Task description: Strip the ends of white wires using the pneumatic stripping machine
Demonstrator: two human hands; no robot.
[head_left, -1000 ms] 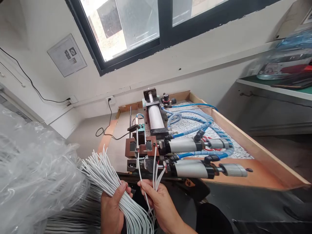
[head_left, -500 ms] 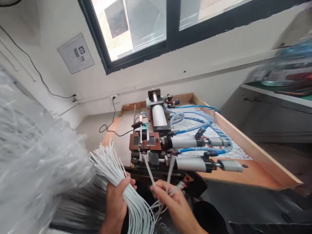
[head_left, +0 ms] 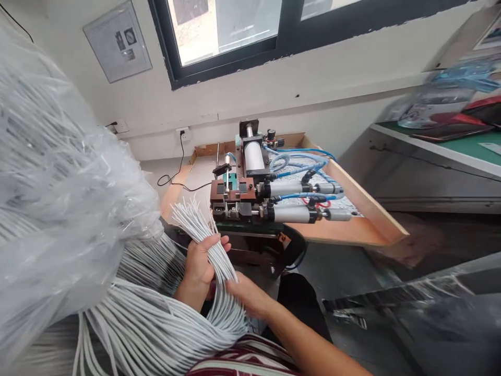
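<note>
A thick bundle of thin white cables (head_left: 223, 263) rises in front of me, its loose ends fanned out at the top left. My left hand (head_left: 200, 261) is closed around the bundle below these ends, thumb across the front. Lower down, my right hand (head_left: 248, 295) grips the same bundle from the right side, with its fingers partly hidden. From there the cables bend left into a larger mass. Just beyond the cable ends stands a pneumatic machine (head_left: 235, 190) with silver cylinders and brown and black jaw blocks; neither hand touches it.
Clear plastic wrapping (head_left: 78, 172) covers more cables at the left. The machine sits in a wooden tray (head_left: 376, 219), with blue air hoses (head_left: 289, 162) behind its cylinders. A green-topped shelf (head_left: 469, 143) at the right holds a plastic bottle (head_left: 434, 102). A window (head_left: 230, 31) is above.
My right hand has moved down and left, from several separated cables in front of the machine to the main bundle. The left hand still holds the bundle. The camera view has shifted.
</note>
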